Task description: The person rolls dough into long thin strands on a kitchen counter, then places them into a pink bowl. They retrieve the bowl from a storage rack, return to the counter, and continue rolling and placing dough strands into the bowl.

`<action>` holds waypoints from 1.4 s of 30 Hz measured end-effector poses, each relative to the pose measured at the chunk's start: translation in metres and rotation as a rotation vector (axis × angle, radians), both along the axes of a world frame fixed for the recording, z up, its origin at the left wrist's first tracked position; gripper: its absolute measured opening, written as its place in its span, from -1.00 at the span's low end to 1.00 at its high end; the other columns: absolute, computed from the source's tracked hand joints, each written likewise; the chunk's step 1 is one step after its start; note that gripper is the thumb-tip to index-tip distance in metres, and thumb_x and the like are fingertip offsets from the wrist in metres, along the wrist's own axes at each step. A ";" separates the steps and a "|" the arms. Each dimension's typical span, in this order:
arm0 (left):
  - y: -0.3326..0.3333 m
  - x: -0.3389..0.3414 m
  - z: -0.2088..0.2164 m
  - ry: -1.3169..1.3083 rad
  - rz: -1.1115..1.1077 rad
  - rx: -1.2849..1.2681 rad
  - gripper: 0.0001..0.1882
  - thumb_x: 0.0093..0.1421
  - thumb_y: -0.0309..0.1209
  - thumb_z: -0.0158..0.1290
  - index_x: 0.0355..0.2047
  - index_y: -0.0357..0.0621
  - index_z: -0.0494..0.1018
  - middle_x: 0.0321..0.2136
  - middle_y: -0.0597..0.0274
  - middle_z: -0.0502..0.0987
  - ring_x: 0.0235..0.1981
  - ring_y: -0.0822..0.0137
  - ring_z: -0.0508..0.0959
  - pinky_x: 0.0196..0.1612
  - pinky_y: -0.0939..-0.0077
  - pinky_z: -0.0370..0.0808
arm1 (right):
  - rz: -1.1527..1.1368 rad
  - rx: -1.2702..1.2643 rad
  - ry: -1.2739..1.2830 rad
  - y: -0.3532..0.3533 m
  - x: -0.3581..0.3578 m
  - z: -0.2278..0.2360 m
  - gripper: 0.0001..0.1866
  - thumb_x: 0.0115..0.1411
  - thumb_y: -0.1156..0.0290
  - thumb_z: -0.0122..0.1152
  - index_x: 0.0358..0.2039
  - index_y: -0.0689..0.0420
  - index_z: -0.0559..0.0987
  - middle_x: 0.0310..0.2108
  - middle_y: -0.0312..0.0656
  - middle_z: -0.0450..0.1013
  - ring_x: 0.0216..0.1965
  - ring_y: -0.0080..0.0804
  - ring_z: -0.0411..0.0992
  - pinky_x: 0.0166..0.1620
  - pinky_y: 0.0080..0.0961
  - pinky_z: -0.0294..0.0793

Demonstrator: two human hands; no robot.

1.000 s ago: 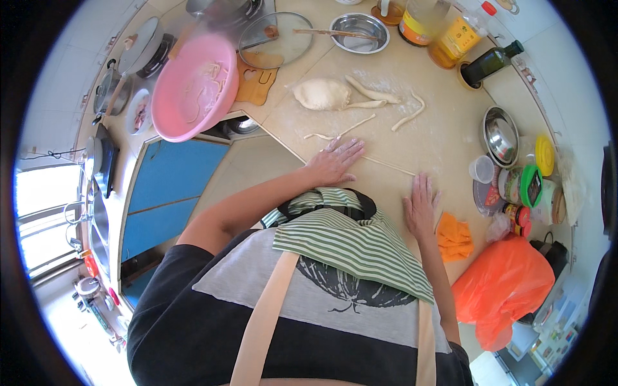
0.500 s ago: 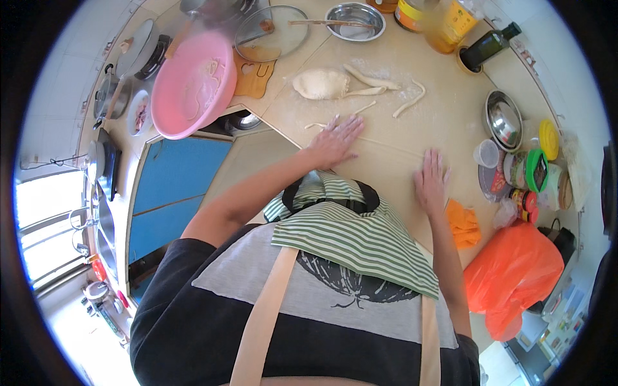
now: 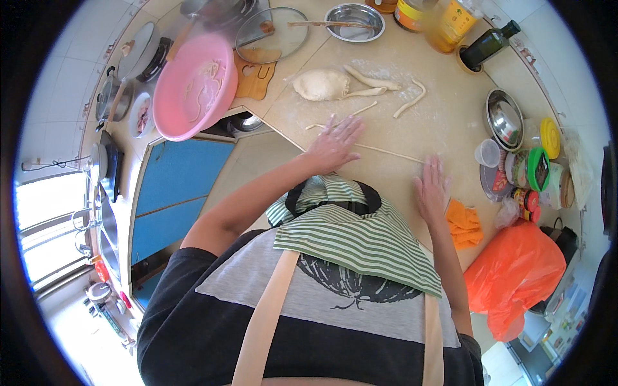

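Observation:
Both palms face down on the floured counter. My left hand [image 3: 336, 143] lies flat with fingers spread, covering part of a thin dough strand. Between my hands that strand [image 3: 389, 152] stretches as a pale line, ending at the fingertips of my right hand [image 3: 432, 186], whose fingers are stretched out. Another thin length of dough [image 3: 364, 109] shows beyond my left fingertips. Farther back rests a smooth lump of dough [image 3: 320, 85], with thicker dough strips [image 3: 372, 81] beside it and a bent strip [image 3: 412, 100] to the right.
At the left stands a pink basin [image 3: 168, 122] with dough strands inside, beside a wooden board [image 3: 255, 80] and a glass lid [image 3: 270, 35]. A steel bowl [image 3: 355, 32] holds chopsticks across its rim. Jars, bowls and an orange cloth [image 3: 463, 224] line the right side.
My right hand has slid slightly toward me. The strand between my hands shows more distinctly now. My left hand has barely moved.

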State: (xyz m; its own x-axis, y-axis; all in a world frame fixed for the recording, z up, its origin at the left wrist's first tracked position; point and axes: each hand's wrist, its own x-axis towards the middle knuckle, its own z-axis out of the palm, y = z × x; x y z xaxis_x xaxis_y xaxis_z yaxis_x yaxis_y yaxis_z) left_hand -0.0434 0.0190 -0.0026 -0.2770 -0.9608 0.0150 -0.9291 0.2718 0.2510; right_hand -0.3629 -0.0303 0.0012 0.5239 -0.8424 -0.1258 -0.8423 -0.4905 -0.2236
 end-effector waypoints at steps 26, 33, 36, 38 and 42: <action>-0.013 -0.044 -0.027 0.084 -0.392 -0.094 -0.39 0.20 -0.05 -0.02 0.17 -0.15 0.28 0.23 0.13 0.25 0.29 0.17 0.18 0.31 -0.04 0.06 | 0.194 -0.037 -0.130 0.026 0.024 -0.012 -0.41 0.20 0.25 0.05 0.22 0.17 0.25 0.29 -0.01 0.10 0.37 -0.10 -0.05 0.30 0.26 -0.29; -0.033 -0.054 -0.022 0.171 -0.137 -0.228 -0.63 0.12 -0.15 0.09 -0.17 -0.12 0.49 -0.18 0.16 0.49 -0.05 0.12 0.45 0.08 0.16 0.35 | 0.152 -0.176 -0.263 0.005 0.045 -0.012 -0.60 0.14 0.37 0.13 0.02 0.13 0.45 0.15 -0.02 0.27 0.19 -0.03 0.21 0.29 0.06 -0.05; -0.035 -0.057 -0.024 0.142 -0.187 -0.192 -0.74 0.05 -0.18 0.13 -0.34 -0.07 0.53 -0.30 0.18 0.47 -0.14 0.13 0.47 -0.01 0.20 0.37 | 0.162 -0.217 -0.334 -0.004 0.053 -0.020 -0.73 0.11 0.40 0.21 -0.15 0.10 0.54 -0.04 -0.09 0.40 0.02 -0.06 0.33 0.18 -0.09 0.17; -0.036 -0.059 -0.026 0.174 -0.196 -0.242 -0.78 0.03 -0.20 0.14 -0.41 -0.06 0.53 -0.34 0.19 0.47 -0.15 0.16 0.47 -0.02 0.21 0.37 | 0.156 -0.218 -0.408 -0.007 0.058 -0.027 -0.78 0.08 0.43 0.24 -0.22 0.11 0.55 -0.16 -0.12 0.43 -0.07 -0.07 0.36 0.07 -0.15 0.27; -0.038 -0.065 -0.033 0.207 -0.193 -0.230 -0.81 0.04 -0.23 0.13 -0.40 -0.03 0.53 -0.37 0.21 0.47 -0.15 0.16 0.47 -0.06 0.19 0.37 | 0.132 -0.220 -0.481 -0.012 0.064 -0.035 -0.83 0.06 0.45 0.24 -0.31 0.15 0.52 -0.29 -0.15 0.42 -0.18 -0.10 0.36 -0.07 -0.21 0.30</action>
State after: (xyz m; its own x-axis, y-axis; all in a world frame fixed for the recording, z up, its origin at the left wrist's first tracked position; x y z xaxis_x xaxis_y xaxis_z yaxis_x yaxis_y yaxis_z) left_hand -0.1081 -0.0193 -0.0353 -0.4215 -0.8559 0.2995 -0.7909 0.5085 0.3403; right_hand -0.2984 -0.0421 -0.0334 0.5818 -0.7451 0.3260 -0.5986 -0.6637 -0.4486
